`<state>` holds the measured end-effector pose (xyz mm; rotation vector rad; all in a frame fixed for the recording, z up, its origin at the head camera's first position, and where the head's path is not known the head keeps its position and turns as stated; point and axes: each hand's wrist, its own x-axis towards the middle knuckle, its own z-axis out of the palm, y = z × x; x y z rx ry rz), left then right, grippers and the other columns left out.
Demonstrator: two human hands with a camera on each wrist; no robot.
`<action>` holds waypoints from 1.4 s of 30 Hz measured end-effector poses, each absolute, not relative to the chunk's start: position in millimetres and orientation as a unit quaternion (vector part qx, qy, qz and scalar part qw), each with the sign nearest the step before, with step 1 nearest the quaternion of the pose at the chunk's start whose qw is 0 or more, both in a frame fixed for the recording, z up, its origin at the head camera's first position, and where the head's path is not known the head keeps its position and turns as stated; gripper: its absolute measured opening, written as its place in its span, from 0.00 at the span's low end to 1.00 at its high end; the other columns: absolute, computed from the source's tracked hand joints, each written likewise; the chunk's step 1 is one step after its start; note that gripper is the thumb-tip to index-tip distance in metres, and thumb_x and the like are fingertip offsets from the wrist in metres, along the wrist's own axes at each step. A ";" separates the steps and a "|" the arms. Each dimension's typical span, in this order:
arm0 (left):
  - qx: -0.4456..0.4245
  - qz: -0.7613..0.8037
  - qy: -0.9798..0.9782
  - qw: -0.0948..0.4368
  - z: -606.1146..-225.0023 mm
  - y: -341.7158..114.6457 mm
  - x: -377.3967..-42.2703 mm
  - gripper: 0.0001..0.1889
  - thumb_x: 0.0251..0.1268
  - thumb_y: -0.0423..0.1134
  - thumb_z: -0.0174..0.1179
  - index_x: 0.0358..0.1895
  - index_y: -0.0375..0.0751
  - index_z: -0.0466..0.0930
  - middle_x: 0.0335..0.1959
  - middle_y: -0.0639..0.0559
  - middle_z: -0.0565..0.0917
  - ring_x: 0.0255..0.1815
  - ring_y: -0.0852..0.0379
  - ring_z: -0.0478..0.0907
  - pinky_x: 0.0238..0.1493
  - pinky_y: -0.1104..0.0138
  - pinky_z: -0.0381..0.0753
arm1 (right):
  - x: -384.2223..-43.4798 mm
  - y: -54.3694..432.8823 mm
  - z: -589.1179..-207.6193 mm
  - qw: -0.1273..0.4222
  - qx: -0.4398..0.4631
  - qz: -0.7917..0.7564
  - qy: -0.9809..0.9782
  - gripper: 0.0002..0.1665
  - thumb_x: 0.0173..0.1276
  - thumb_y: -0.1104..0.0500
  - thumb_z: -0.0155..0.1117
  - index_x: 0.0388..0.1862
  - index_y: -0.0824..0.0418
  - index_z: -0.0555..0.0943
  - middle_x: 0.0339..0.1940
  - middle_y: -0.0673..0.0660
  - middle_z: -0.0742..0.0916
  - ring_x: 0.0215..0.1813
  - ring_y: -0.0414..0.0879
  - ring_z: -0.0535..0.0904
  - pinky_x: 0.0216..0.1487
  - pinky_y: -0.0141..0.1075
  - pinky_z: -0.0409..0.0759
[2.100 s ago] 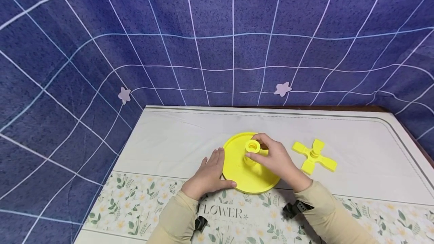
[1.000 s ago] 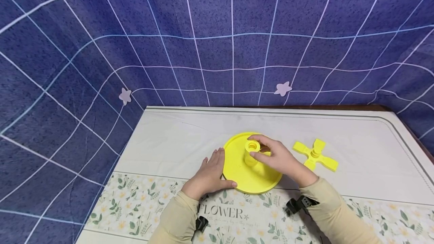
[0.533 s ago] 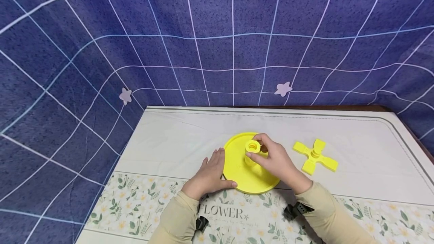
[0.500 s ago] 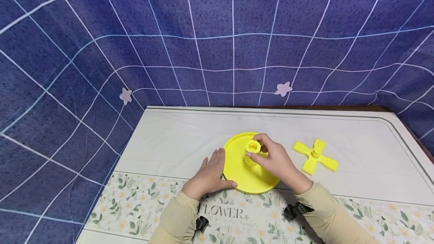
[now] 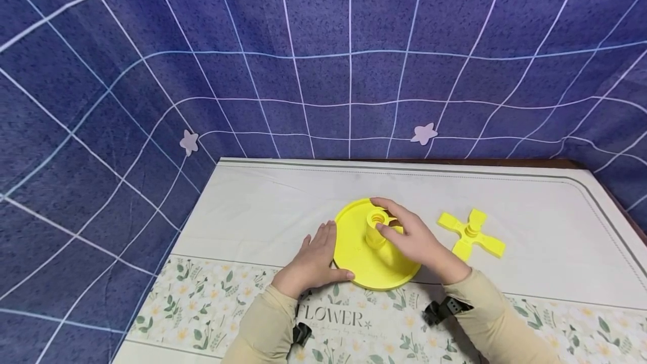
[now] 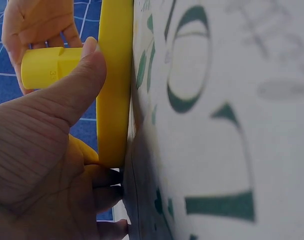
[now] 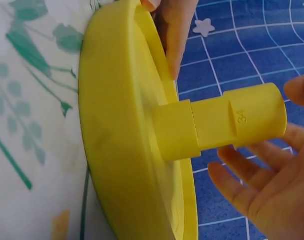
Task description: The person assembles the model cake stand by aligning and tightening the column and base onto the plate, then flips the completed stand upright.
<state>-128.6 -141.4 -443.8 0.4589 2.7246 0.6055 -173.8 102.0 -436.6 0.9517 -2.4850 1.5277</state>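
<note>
A round yellow tray (image 5: 352, 251) with a raised rim lies on the table. From its middle rises a yellow hollow post (image 5: 374, 236), screw thread showing inside its top. My left hand (image 5: 309, 265) braces the tray's left edge, thumb at the near rim and fingers extended along the side. Around the post, my right hand (image 5: 415, 239) spreads its thumb and fingers. In the right wrist view the right hand (image 7: 272, 185) has its thumb apart from the post (image 7: 217, 122); whether any finger touches it I cannot tell.
To the right of the tray lies a yellow cross-shaped piece (image 5: 489, 245) with a threaded stub standing at its centre. A white cloth with a floral band (image 5: 202, 302) covers the table. Behind hangs a dark blue gridded curtain (image 5: 323, 83).
Half a second ago my right thumb and fingers pinched the post; now they have loosened and the hand has shifted slightly right. My left hand keeps its place on the tray.
</note>
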 end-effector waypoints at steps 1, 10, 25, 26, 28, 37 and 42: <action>0.161 0.210 0.952 0.155 -444.1 -141.4 -128.7 0.60 0.57 0.62 0.65 0.77 0.28 0.37 0.79 0.36 0.42 0.79 0.43 0.38 0.74 0.45 0.41 | -174.7 102.5 -436.9 0.031 0.317 0.500 -0.805 0.26 0.71 0.64 0.59 0.68 0.64 0.71 0.65 0.62 0.78 0.59 0.54 0.77 0.53 0.48 0.80; 0.159 0.213 0.951 0.156 -445.3 -141.1 -128.3 0.60 0.57 0.63 0.65 0.77 0.29 0.36 0.79 0.37 0.42 0.79 0.43 0.37 0.74 0.45 0.40 | -176.1 105.6 -438.6 0.026 0.306 0.493 -0.814 0.23 0.69 0.60 0.64 0.63 0.62 0.76 0.60 0.59 0.82 0.51 0.50 0.82 0.50 0.45 0.82; 0.162 0.208 0.953 0.150 -444.6 -141.0 -128.1 0.60 0.57 0.63 0.65 0.77 0.28 0.37 0.78 0.36 0.42 0.79 0.42 0.38 0.74 0.44 0.41 | -165.3 92.8 -439.3 0.086 0.192 0.470 -0.858 0.25 0.57 0.51 0.76 0.49 0.58 0.78 0.39 0.53 0.86 0.40 0.47 0.83 0.44 0.44 0.83; 0.163 0.208 0.953 0.149 -444.8 -140.9 -128.2 0.60 0.57 0.63 0.65 0.77 0.28 0.37 0.78 0.36 0.42 0.79 0.42 0.38 0.74 0.44 0.41 | -164.8 91.9 -439.5 0.090 0.188 0.469 -0.858 0.25 0.56 0.51 0.77 0.48 0.58 0.77 0.39 0.54 0.87 0.39 0.48 0.83 0.44 0.44 0.83; 0.163 0.208 0.953 0.149 -444.8 -140.9 -128.3 0.60 0.57 0.62 0.65 0.77 0.28 0.37 0.78 0.36 0.42 0.79 0.42 0.38 0.74 0.44 0.41 | -164.0 90.8 -439.5 0.093 0.183 0.467 -0.860 0.26 0.56 0.50 0.77 0.48 0.58 0.77 0.39 0.54 0.86 0.40 0.49 0.83 0.44 0.44 0.83; 0.162 0.209 0.953 0.150 -444.8 -141.0 -128.5 0.60 0.57 0.62 0.65 0.77 0.28 0.37 0.78 0.36 0.42 0.79 0.42 0.38 0.74 0.44 0.41 | -167.4 96.0 -438.7 0.083 0.244 0.461 -0.849 0.28 0.63 0.52 0.71 0.60 0.61 0.75 0.55 0.58 0.83 0.55 0.51 0.79 0.51 0.49 0.80; 0.159 0.213 0.952 0.154 -444.8 -141.2 -128.6 0.60 0.57 0.62 0.65 0.77 0.29 0.37 0.79 0.37 0.41 0.79 0.43 0.37 0.74 0.45 0.40 | -172.7 102.1 -435.6 0.039 0.308 0.489 -0.815 0.30 0.69 0.61 0.63 0.68 0.63 0.70 0.64 0.61 0.78 0.64 0.54 0.74 0.53 0.49 0.80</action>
